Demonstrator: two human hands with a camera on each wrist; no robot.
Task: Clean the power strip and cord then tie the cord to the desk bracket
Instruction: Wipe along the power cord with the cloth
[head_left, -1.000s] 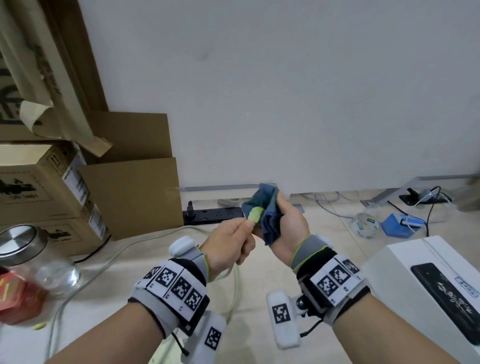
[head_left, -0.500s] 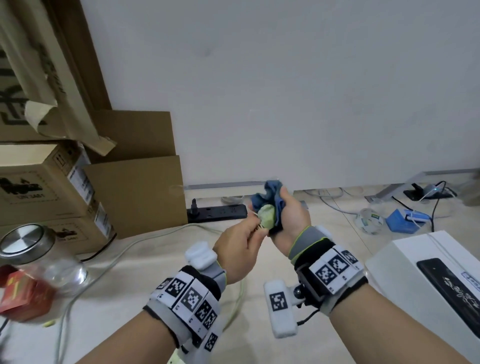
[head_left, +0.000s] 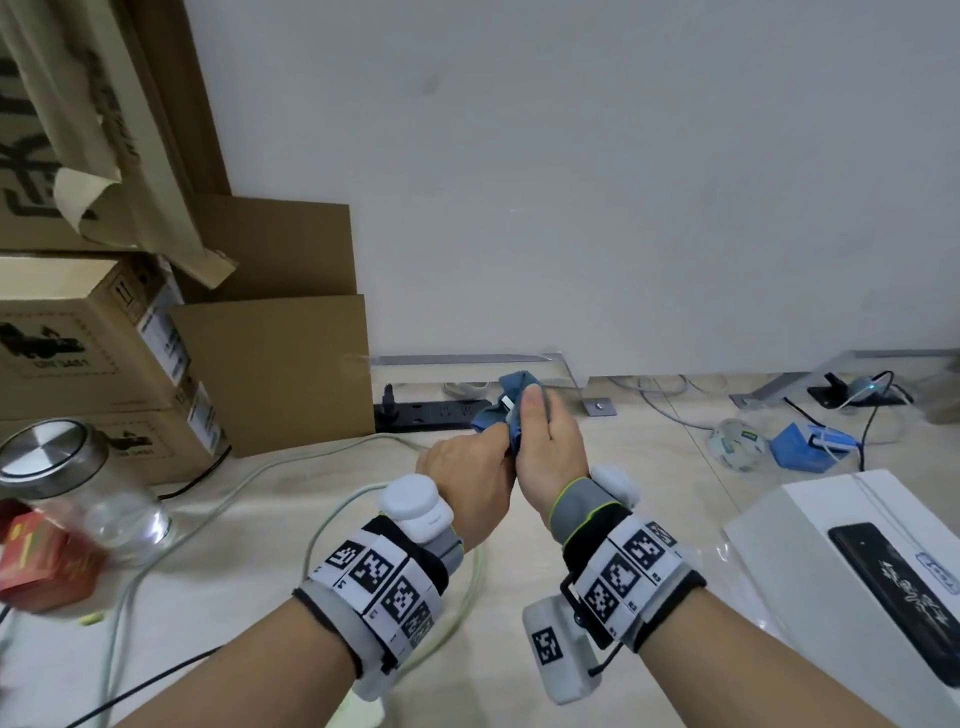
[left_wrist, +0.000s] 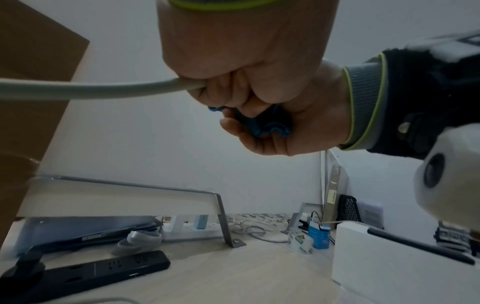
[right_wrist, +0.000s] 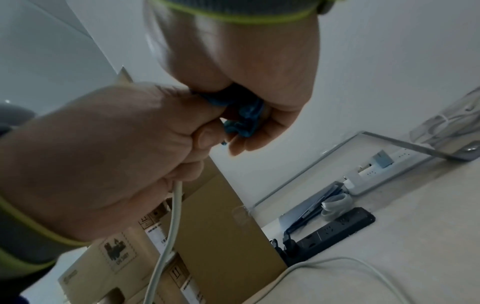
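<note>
My right hand (head_left: 540, 431) grips a blue cloth (head_left: 514, 387) bunched around the end of the pale cord; a small white tip (head_left: 506, 402) peeps out by the thumb. My left hand (head_left: 493, 441) is fisted on the pale cord (left_wrist: 91, 89) right against the right hand. The cord (head_left: 332, 519) hangs down and loops over the floor. The black power strip (head_left: 431, 413) lies on the floor by the wall, beyond the hands. A grey metal desk bracket (head_left: 571, 371) stands just right of it. The right wrist view shows the cloth (right_wrist: 244, 117) and cord (right_wrist: 176, 205).
Cardboard boxes (head_left: 93, 353) are stacked at the left, with a glass jar (head_left: 78, 488) and a red box (head_left: 41, 566) before them. A white box (head_left: 810, 545) sits at the right. A tape roll (head_left: 737, 444), a blue box (head_left: 800, 449) and more cables lie near the wall.
The pale cord end that showed in the cloth is now almost covered. My left hand has slid up the cord until it meets the right hand, and both have moved slightly away from me.
</note>
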